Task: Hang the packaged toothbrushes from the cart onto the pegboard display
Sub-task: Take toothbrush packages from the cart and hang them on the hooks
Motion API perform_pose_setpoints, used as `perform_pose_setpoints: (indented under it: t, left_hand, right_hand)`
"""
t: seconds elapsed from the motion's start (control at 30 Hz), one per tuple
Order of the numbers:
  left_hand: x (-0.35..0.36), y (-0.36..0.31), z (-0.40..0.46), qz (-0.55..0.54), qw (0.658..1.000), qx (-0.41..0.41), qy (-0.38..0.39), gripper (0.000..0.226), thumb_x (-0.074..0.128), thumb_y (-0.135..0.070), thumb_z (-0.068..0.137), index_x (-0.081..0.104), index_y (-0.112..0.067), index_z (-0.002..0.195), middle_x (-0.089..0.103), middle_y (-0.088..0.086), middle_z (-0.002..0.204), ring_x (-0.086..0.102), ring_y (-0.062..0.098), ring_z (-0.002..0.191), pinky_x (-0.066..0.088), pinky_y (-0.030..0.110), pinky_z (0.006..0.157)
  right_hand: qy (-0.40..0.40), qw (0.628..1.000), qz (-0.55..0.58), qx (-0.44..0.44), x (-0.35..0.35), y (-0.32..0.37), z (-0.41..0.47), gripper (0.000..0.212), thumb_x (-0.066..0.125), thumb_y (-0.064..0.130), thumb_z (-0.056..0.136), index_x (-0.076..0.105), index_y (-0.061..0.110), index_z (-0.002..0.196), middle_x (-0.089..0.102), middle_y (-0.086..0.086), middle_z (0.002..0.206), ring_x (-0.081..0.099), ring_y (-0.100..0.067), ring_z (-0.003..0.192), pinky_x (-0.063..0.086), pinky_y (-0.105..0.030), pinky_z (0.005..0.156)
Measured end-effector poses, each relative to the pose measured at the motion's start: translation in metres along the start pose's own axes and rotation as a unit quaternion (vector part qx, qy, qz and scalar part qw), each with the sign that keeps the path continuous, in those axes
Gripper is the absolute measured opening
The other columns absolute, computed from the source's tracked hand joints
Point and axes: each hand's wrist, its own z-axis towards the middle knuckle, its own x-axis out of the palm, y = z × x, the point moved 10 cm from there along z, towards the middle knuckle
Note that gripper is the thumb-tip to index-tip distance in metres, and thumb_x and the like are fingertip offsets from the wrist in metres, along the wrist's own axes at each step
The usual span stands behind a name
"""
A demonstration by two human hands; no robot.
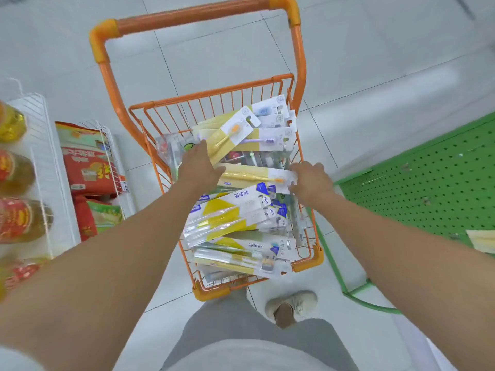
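Observation:
An orange wire cart [211, 99] stands in front of me, piled with several packaged toothbrushes [233, 215]. Both my hands reach into it. My left hand [198, 167] lies over the left end of a yellow-and-white toothbrush pack [251, 175] that sits across the pile. My right hand [310, 180] pinches that pack's right end, by the hang tab. More packs [257, 127] lie toward the far end of the cart. The green pegboard [434, 188] is at my right, with no hooks plainly visible in this part.
A white wire shelf [42, 145] at my left carries oil bottles [16, 172] and red bags [85, 167]. One pale pack [482, 241] hangs at the pegboard's right edge. The pegboard's green frame [351, 287] stands close to the cart's right side. My shoe [292, 306] is below the cart.

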Motion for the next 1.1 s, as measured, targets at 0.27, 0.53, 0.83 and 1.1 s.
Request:
perform_pose_setpoints:
  t: [0.27, 0.53, 0.83, 1.1]
  left_hand:
    - [-0.005, 0.005, 0.029, 0.003, 0.998, 0.028, -0.052, 0.072, 0.080, -0.036, 0.080, 0.046, -0.012, 0.138, 0.044, 0.013, 0.137, 0.046, 0.034, 0.125, 0.044, 0.046, 0.099]
    - [-0.016, -0.014, 0.023, -0.021, 0.997, 0.047, -0.049, 0.025, 0.073, -0.021, 0.087, 0.065, -0.012, 0.109, 0.066, 0.011, 0.096, 0.064, 0.034, 0.094, 0.043, 0.034, 0.072]
    - [-0.035, -0.149, -0.073, -0.230, 0.943, 0.202, 0.130, 0.011, 0.076, -0.026, 0.088, 0.075, -0.017, 0.092, 0.074, 0.006, 0.085, 0.061, 0.012, 0.067, 0.047, 0.025, 0.063]
    - [0.049, -0.297, -0.166, -0.187, 0.896, 0.290, 0.279, 0.006, 0.078, -0.021, 0.086, 0.075, -0.016, 0.084, 0.075, 0.004, 0.077, 0.067, 0.008, 0.070, 0.048, 0.018, 0.067]
  right_hand:
    - [-0.074, 0.974, 0.211, 0.019, -0.040, -0.012, -0.009, 0.011, 0.075, 0.023, 0.088, 0.074, 0.018, 0.098, 0.066, -0.006, 0.094, 0.058, -0.022, 0.090, 0.044, -0.031, 0.073]
    - [-0.070, 0.787, 0.609, 0.072, -0.063, -0.016, -0.053, 0.010, 0.074, 0.008, 0.090, 0.071, 0.004, 0.099, 0.074, -0.010, 0.090, 0.072, -0.021, 0.079, 0.062, -0.047, 0.083]
    - [-0.219, 0.738, 0.637, 0.036, -0.138, -0.057, -0.144, 0.008, 0.078, 0.006, 0.084, 0.075, 0.005, 0.091, 0.073, -0.012, 0.078, 0.067, -0.021, 0.070, 0.059, -0.030, 0.066]
    - [-0.356, 0.649, 0.666, 0.093, -0.164, -0.167, -0.253, 0.006, 0.078, 0.006, 0.084, 0.075, 0.008, 0.080, 0.073, -0.003, 0.070, 0.064, -0.016, 0.059, 0.052, -0.026, 0.056]
